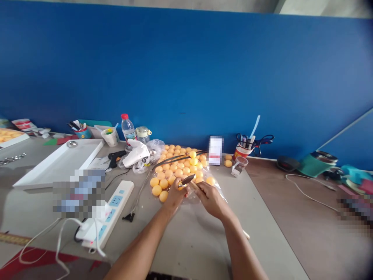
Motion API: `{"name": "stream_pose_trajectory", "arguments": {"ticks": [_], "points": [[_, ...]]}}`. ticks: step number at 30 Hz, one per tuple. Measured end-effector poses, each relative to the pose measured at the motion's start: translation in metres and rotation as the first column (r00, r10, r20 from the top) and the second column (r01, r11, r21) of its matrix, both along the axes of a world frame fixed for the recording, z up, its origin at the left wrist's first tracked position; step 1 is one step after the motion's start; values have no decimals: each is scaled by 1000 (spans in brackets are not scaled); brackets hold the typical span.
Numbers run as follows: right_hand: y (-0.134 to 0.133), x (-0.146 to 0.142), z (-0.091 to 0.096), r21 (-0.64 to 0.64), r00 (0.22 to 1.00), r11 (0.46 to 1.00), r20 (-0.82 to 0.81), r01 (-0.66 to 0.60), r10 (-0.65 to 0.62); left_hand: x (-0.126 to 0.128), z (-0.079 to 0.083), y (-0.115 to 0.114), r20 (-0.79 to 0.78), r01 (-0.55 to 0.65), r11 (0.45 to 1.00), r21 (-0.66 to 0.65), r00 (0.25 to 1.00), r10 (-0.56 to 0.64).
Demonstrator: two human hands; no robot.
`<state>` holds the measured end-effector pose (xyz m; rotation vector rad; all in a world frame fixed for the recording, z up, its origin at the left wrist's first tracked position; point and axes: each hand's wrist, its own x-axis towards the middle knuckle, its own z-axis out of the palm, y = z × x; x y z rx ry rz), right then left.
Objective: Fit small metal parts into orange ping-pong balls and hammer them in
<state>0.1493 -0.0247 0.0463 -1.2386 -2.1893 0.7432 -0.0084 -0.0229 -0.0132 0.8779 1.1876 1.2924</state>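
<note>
Tall, flat blue partition [186, 74] is standing beyond the left hand [175, 196] and the right hand [212, 199]. Smooth grey tabletop [192, 249] is extending beneath both. Shallow white rectangular tray [61, 159] is lying well to the left of the left hand. Cluster of round orange balls [176, 168], partly within clear plastic film [194, 200], is sitting just beyond the 2 hands. Long white power strip with blue sockets [126, 189] is lying to the left hand's left. Left-hand fingers are clamping on a slim dark-brown piece [188, 179], silvery at 1 end; right-hand fingers are bending close beside it, their hold unclear. Beyond the right hand, 2 separate orange balls [228, 163] are resting.
</note>
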Motion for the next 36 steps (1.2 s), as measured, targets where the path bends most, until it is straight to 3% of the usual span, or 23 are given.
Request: {"name": "stream_pose_trajectory", "arguments": {"ticks": [5,10,36], "points": [[0,-1,-1,-32,1000,999,24,-6,7,-1,-2,1,38,-12,1000,-5,999,12],[-1,-2,2,-6,999,1000,23,25,-25,0,4,-2,-46,-7,1000,-4,999,7],[0,0,-2,5,998,998,-11,55,-55,-1,2,-3,-120,12,1000,-19,993,-14]]}}
